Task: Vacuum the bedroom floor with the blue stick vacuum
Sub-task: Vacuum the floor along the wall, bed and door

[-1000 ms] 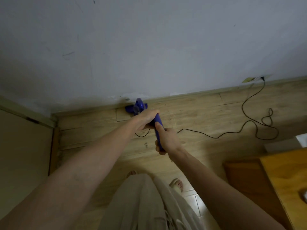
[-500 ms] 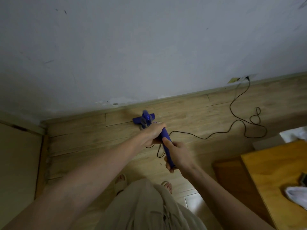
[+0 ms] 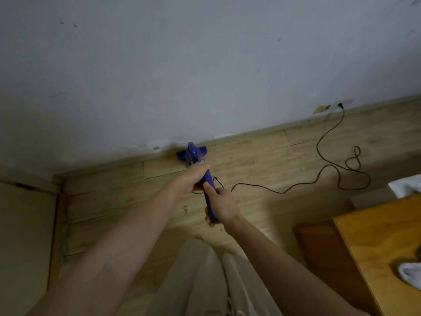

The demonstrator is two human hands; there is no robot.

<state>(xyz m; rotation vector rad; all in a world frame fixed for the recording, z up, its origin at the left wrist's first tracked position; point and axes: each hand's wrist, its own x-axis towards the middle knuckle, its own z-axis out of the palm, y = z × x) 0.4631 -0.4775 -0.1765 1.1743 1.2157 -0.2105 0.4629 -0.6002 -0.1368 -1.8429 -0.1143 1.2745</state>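
You hold the blue vacuum (image 3: 209, 188) with both hands. Your left hand (image 3: 196, 177) is higher up the handle, with its fingers curled tight around it. Your right hand (image 3: 224, 206) grips the low end of the handle, fingers wrapped around and thumb lying along the top. The vacuum head (image 3: 192, 152) sits on the wood floor (image 3: 262, 160), right against the bottom of the wall (image 3: 205, 65). A black cord (image 3: 319, 144) runs across the floor from near your hands to a plug (image 3: 340, 105) in the wall. A wooden table (image 3: 382, 236) is on your right, with a white cloth (image 3: 410, 274) on it.
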